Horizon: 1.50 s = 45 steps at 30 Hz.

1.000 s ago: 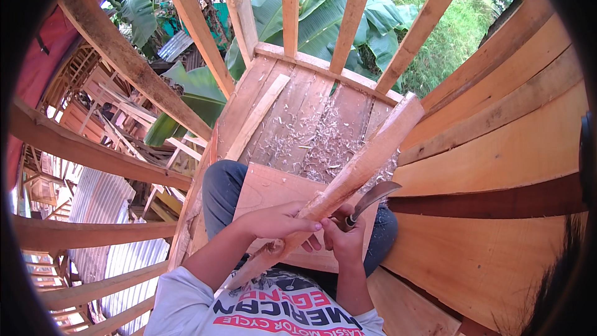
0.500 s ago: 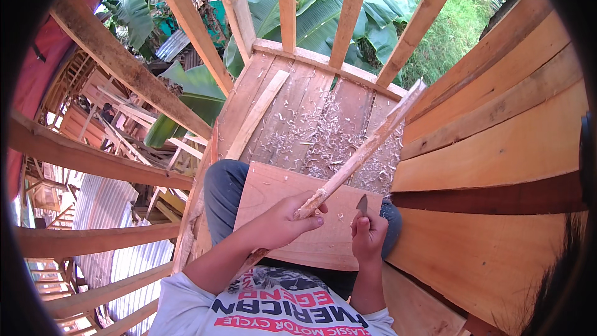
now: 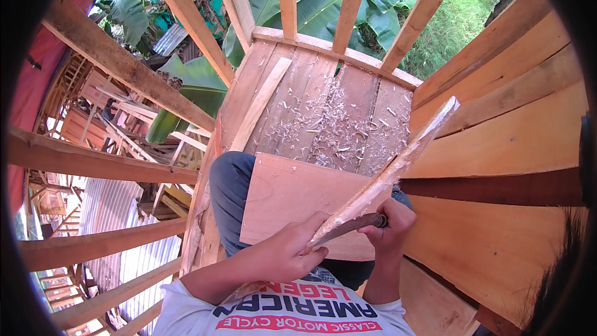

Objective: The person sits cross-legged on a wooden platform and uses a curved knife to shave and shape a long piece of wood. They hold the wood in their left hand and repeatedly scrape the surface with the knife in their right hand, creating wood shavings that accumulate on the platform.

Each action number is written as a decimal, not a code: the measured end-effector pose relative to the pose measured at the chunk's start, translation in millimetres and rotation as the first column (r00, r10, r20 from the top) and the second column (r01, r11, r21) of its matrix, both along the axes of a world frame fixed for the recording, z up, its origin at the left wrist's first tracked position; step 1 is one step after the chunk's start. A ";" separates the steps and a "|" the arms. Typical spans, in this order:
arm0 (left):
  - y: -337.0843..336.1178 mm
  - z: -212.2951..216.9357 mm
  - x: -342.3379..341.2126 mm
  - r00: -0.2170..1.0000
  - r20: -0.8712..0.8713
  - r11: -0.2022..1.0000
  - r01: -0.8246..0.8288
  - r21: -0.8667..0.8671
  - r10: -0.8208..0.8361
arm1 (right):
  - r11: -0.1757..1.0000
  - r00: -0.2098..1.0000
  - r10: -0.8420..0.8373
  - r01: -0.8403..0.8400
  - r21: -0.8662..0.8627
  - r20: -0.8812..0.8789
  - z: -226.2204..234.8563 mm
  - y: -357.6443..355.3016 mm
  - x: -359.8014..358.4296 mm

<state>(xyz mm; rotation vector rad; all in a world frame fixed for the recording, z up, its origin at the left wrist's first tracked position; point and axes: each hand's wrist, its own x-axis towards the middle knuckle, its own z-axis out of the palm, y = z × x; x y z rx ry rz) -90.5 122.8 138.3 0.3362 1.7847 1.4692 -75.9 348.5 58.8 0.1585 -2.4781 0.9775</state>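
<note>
A long pale wooden stick [image 3: 398, 165], shaved along its length, slants from my waist up to the far right. Near its lower end my left hand [image 3: 297, 239] is closed around it. My right hand [image 3: 390, 224] grips the dark handle of a knife [image 3: 348, 228], whose blade lies against the stick just beyond my left fingers. Under both hands, a flat wooden board [image 3: 280, 190] rests across my lap. Part of the knife's edge is hidden against the stick.
Curled wood shavings [image 3: 336, 115] litter the plank floor [image 3: 249, 96] ahead. A loose wooden strip [image 3: 261, 104] lies at its left. Upright slats [image 3: 288, 0] fence the far and left sides; wide planks [image 3: 497, 149] wall the right. Banana leaves [image 3: 311, 0] show beyond.
The knife has come from the right of the stick onto its surface near my left hand. The stick's far end has swung right and nearer to me.
</note>
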 end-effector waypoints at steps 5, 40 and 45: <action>-8.9 0.6 2.1 0.995 0.099 1.000 0.028 -0.003 -0.028 | 0.998 0.998 0.027 -0.024 0.053 -0.049 3.0 -1.8 -5.4; -29.6 -41.2 18.2 0.956 0.286 0.977 -0.124 0.176 0.070 | 0.992 0.985 -0.122 0.119 0.032 0.124 -13.9 -20.1 -14.8; -37.5 -36.9 12.8 0.852 0.524 0.978 -0.104 0.183 -0.008 | 0.985 0.980 -0.175 0.174 0.017 0.094 -18.9 -16.4 -16.2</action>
